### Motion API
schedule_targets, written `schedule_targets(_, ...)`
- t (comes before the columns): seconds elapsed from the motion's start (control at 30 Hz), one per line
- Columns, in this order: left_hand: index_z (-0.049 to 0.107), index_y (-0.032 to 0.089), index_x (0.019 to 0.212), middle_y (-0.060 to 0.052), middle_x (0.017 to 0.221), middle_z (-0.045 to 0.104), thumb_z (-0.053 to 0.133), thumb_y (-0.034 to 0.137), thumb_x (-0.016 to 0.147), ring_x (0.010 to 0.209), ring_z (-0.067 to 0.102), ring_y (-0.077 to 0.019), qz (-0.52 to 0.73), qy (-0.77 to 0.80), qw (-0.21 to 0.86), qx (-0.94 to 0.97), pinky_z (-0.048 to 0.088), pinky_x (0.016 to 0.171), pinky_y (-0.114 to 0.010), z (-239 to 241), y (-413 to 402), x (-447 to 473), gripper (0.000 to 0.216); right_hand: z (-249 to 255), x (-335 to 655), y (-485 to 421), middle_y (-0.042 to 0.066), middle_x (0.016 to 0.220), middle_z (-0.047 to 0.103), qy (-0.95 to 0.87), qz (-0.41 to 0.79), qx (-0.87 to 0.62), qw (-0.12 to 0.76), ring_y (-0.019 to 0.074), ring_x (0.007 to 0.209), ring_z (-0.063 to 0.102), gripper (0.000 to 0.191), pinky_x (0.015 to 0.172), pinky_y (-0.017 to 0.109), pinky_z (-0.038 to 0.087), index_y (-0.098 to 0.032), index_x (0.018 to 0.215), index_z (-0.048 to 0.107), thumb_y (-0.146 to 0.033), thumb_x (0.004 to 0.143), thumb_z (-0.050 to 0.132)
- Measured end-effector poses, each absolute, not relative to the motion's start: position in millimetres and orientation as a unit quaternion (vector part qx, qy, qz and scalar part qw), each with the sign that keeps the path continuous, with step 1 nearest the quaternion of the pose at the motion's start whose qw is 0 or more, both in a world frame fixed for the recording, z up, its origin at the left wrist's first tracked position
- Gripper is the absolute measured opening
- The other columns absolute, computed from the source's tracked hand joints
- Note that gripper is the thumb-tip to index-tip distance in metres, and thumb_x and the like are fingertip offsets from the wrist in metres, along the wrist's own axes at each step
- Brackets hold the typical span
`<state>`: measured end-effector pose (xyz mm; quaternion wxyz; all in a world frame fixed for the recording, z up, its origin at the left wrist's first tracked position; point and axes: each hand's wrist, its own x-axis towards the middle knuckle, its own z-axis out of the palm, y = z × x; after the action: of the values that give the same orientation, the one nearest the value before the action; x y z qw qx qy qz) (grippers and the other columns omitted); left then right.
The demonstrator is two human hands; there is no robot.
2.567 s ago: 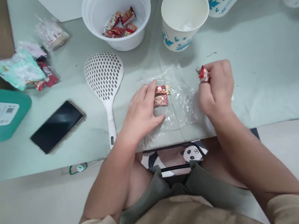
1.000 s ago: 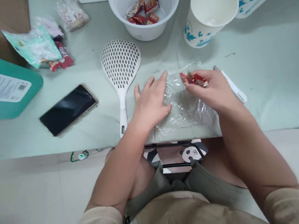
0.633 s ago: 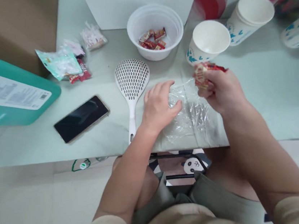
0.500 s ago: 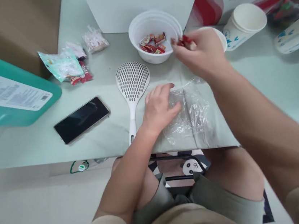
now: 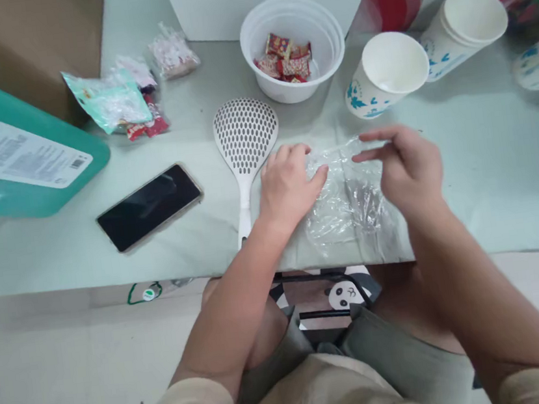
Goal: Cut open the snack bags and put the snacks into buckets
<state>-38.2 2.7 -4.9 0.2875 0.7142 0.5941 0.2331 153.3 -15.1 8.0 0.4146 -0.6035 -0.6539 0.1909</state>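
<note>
Red-and-gold wrapped packets, already in the round white plastic bowl, far centre! Remaining: a crumpled clear plastic bag, near centre, left hand loosely spread at its left edge, right hand half-curled opposite, grip impossible to tell.

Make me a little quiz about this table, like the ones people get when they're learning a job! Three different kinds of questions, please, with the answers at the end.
1. What is inside the white bowl?
A) eggs
B) small wrapped packets
C) pencils

2. True or false: the phone lies to the left of the white ladle with holes.

3. Which hand is nearer to the paper cup beside the bowl?

Key:
1. B
2. True
3. The right hand; the left hand is nearer to the ladle.
</note>
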Motion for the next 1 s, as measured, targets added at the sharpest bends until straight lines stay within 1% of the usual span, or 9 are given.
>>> schedule_targets(0.07,0.068,0.019,0.123,-0.013,0.131,0.071,0.068,0.035,0.096,0.125,0.063,-0.0308,0.211,0.615,0.262,0.713,0.048,0.11,-0.047,-7,1,-33,0.032,-21,165,-40,0.009,0.119,0.076,-0.68,0.18,-0.571,0.423,0.0213,0.093,0.078,0.032,0.08,0.039,0.063,-0.023,0.107,0.068,-0.012,0.083,0.051)
schedule_targets(0.13,0.069,0.02,0.12,-0.013,0.127,0.072,0.07,0.039,0.094,0.124,0.062,-0.0327,0.192,0.637,0.227,0.711,0.049,0.107,-0.048,-10,-1,-27,0.032,-39,171,-52,0.009,0.118,0.076,-0.715,0.159,-0.552,0.399,0.0248,0.106,0.075,0.037,0.086,0.042,0.063,-0.024,0.108,0.069,-0.009,0.078,0.053)
schedule_targets(0.27,0.072,0.021,0.098,-0.012,0.109,0.074,0.065,0.03,0.095,0.115,0.064,-0.034,0.169,0.654,0.187,0.713,0.049,0.101,-0.049,-18,-1,-19,0.012,-50,175,-54,0.009,0.111,0.078,-0.734,0.144,-0.569,0.341,0.0247,0.096,0.074,0.032,0.084,0.042,0.06,-0.024,0.109,0.068,-0.012,0.084,0.054)
schedule_targets(0.4,0.067,0.022,0.078,-0.008,0.09,0.072,0.059,0.018,0.09,0.095,0.066,-0.0262,0.209,0.659,0.222,0.688,0.048,0.09,-0.042,-23,6,-20,0.015,-52,177,-53,0.01,0.109,0.077,-0.729,0.15,-0.577,0.337,0.0259,0.097,0.072,0.028,0.084,0.042,0.058,-0.022,0.107,0.068,-0.013,0.085,0.054)
schedule_targets(0.53,0.062,0.022,0.07,0.001,0.07,0.064,0.065,0.015,0.08,0.069,0.058,-0.0161,0.271,0.681,0.295,0.613,0.045,0.073,-0.034,-19,14,-26,0.012,-54,176,-52,0.01,0.108,0.076,-0.724,0.17,-0.578,0.335,0.0269,0.1,0.071,0.024,0.085,0.043,0.057,-0.021,0.104,0.069,-0.015,0.088,0.052)
schedule_targets(0.67,0.056,0.022,0.067,0.003,0.065,0.056,0.06,0.008,0.079,0.062,0.05,-0.012,0.352,0.666,0.334,0.567,0.042,0.064,-0.029,-18,18,-31,0.019,-55,176,-51,0.011,0.11,0.076,-0.718,0.177,-0.585,0.332,0.028,0.1,0.071,0.024,0.086,0.044,0.057,-0.021,0.102,0.069,-0.015,0.088,0.052)
schedule_targets(0.77,0.056,0.023,0.074,0.002,0.075,0.06,0.063,0.012,0.084,0.07,0.055,-0.0133,0.373,0.644,0.339,0.575,0.046,0.07,-0.029,-19,18,-33,0.015,-56,175,-50,0.011,0.108,0.077,-0.722,0.169,-0.58,0.338,0.0285,0.102,0.072,0.022,0.088,0.045,0.057,-0.021,0.099,0.069,-0.014,0.087,0.053)
schedule_targets(0.9,0.062,0.024,0.09,-0.004,0.101,0.07,0.081,0.028,0.078,0.097,0.063,-0.0214,0.32,0.64,0.278,0.641,0.05,0.094,-0.037,-23,19,-27,0.023,-56,173,-50,0.01,0.106,0.077,-0.731,0.153,-0.572,0.339,0.0277,0.1,0.073,0.019,0.087,0.044,0.059,-0.022,0.095,0.069,-0.013,0.086,0.055)
schedule_targets(1.0,0.064,0.024,0.087,-0.006,0.1,0.07,0.082,0.03,0.078,0.101,0.064,-0.0262,0.291,0.649,0.244,0.659,0.049,0.099,-0.043,-24,25,-21,0.021,-55,173,-49,0.009,0.106,0.077,-0.735,0.151,-0.573,0.329,0.0277,0.1,0.073,0.018,0.087,0.045,0.059,-0.023,0.094,0.068,-0.013,0.086,0.055)
